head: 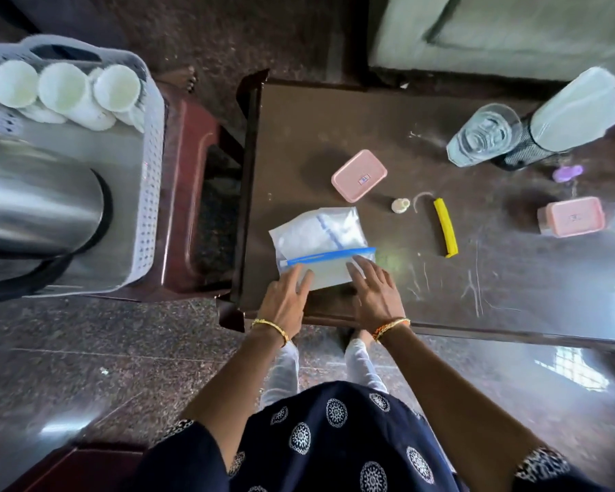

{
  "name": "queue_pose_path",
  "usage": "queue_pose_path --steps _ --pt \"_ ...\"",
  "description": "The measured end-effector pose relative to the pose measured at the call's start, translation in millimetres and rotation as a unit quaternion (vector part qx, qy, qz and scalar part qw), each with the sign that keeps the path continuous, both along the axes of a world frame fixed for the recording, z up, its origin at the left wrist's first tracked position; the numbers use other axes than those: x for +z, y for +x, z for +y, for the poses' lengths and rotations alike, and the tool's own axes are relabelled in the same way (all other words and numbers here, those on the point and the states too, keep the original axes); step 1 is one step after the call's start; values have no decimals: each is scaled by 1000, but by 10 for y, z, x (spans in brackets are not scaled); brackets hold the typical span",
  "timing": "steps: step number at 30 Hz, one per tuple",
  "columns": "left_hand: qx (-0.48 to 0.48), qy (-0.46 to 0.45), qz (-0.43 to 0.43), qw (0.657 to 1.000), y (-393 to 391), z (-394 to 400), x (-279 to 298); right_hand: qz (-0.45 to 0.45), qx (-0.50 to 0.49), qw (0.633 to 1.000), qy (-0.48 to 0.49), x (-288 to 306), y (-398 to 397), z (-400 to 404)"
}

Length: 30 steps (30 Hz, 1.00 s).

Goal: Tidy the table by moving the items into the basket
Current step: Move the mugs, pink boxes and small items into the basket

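- Clear zip bag (322, 243) with a blue slider strip, lying flat near the front left corner of the dark table (441, 285), apparently folded over itself.
- Left hand (286, 301) laid flat on the bag's near left edge, fingers spread and extended, grip wide and closed on nothing.
- Right hand (379, 291) laid flat on the bag's near right edge, fingertips just short of the blue strip, grip likewise wide, pressing rather than holding.
- Bag thus under both sets of fingertips, between the 2 hands, with most of it lying beyond them.
- Pink lidded box (358, 175) just beyond the bag, apart from it.
- Small pale cap-like item (401, 205) to the right of that box, beside a yellow clip (445, 227) lying lengthwise.
- Second pink lidded box (571, 216) well to the right, near the table's right side.
- Small purple item (567, 172) beyond it, too blurred to identify.
- Clear drinking glass (483, 134) at the far right, touching a black mesh holder (522, 150) with a white object (577, 108) standing in it.
- White perforated basket (151, 179) on a reddish stool (189, 193) left of the table, well apart from the bag.
- Inside the basket: 3 white cups (63, 87) in a row at the far end and a steel kettle (40, 204) filling the near part.
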State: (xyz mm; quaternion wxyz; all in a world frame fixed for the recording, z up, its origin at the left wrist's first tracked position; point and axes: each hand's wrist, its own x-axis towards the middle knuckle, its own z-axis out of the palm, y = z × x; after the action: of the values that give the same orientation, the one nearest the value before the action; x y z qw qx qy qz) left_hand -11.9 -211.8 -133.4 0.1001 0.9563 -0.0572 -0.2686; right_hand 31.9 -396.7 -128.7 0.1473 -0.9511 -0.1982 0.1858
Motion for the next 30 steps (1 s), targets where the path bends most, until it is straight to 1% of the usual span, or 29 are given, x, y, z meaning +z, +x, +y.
queue_pose_path --steps 4,6,8,9,11,13,15,17,19,21,25,26,27,28,30 --pt "-9 53 -113 992 69 -20 -46 -16 43 998 -52 -101 77 -16" --pt "-5 62 -127 990 104 -9 -41 -34 48 995 -76 -126 109 -13" --pt "10 71 -117 991 135 10 -18 -48 36 995 -79 -143 131 14" --pt "27 59 -107 992 142 30 -1 -49 27 995 -77 -141 143 31" --pt "75 -21 -111 991 159 84 51 -49 -3 997 -60 -129 168 44" --pt "131 -103 -154 974 205 142 137 -35 -41 999 -6 -96 180 29" --pt "193 -167 -189 948 284 224 259 -19 -77 996 47 -3 177 38" --pt "269 -225 -214 912 386 323 398 6 -123 988 94 141 204 82" --pt "338 -277 -223 871 485 436 542 55 -202 964 163 318 281 133" --pt "405 -312 -218 831 575 575 707 106 -271 923 251 545 414 219" --pt "457 -357 -231 781 768 827 987 161 -358 813 430 938 676 556" --pt "476 -375 -223 763 802 888 1045 163 -379 785 462 990 724 673" --pt "490 -396 -209 748 828 948 1097 157 -396 767 479 1017 778 791" --pt "500 -419 -189 734 844 989 1137 140 -406 766 479 1027 822 893" --pt "515 -458 -141 711 845 1071 1179 91 -411 784 457 1021 900 1106"
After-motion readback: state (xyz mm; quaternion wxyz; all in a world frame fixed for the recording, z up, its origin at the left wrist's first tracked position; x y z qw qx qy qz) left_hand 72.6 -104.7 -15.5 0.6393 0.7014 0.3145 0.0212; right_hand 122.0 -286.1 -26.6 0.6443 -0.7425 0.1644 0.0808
